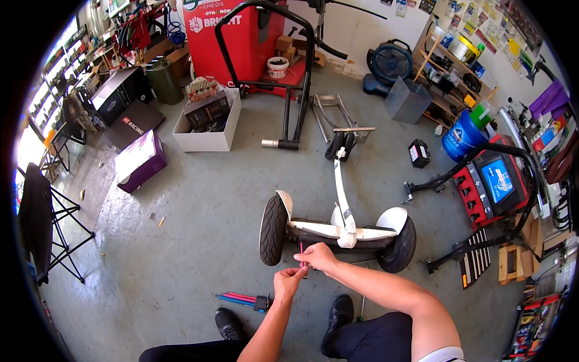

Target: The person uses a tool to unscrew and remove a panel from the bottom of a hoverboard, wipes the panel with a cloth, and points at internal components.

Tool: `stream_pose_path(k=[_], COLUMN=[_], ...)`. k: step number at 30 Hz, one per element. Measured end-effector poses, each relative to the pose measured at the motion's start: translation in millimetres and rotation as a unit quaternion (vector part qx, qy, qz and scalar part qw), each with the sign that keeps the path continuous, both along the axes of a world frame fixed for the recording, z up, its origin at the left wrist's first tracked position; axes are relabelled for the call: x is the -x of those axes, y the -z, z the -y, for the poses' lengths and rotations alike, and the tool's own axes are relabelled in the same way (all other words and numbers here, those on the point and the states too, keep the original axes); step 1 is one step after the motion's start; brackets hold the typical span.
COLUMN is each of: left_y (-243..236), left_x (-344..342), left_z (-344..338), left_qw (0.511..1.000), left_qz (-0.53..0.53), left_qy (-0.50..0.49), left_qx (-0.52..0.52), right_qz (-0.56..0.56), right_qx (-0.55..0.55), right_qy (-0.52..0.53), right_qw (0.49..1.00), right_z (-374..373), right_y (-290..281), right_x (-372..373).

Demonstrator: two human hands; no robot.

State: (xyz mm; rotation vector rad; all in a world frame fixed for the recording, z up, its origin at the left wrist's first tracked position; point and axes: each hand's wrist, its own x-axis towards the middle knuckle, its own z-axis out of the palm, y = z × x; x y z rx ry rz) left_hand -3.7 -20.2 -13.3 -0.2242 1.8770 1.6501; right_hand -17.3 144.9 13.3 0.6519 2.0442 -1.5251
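Note:
My right hand (318, 258) pinches a thin pink hex key (301, 248), which points upward from the fingers. Just below it, my left hand (288, 283) has its fingers closed together near the lower end of the key; what they grip is too small to make out. Both hands are in front of a white self-balancing scooter (319, 229) with two black tyres, its steering bar (341, 187) leaning away from me. On the floor to the left of my left hand lies a set of pink and blue hex keys (238, 298) in a black holder (262, 303).
Beyond the scooter are a metal frame (342, 111) and a black tubular stand (289, 108). A small black battery (418, 153) and a red machine (485, 181) are to the right. Leftward stand a white box (205, 142), a purple box (142, 161) and a folding chair (37, 223).

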Motion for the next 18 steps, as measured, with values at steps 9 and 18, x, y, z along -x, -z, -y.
stream_pose_path(k=[9,18], left_y=[5.2,4.8], left_x=[-1.6,-1.9], left_z=[0.8,-0.3], left_qw=[1.0,1.0], left_qz=[-0.009,0.005], left_qy=[-0.021,-0.013], left_qx=[-0.019,-0.004], right_qz=[-0.012,0.0], right_qx=[0.056,0.048], right_qy=[0.041,0.033], right_qw=[0.998,0.998], right_z=[1.7,7.3], right_y=[-1.3,-3.7], right_x=[0.4,0.4])
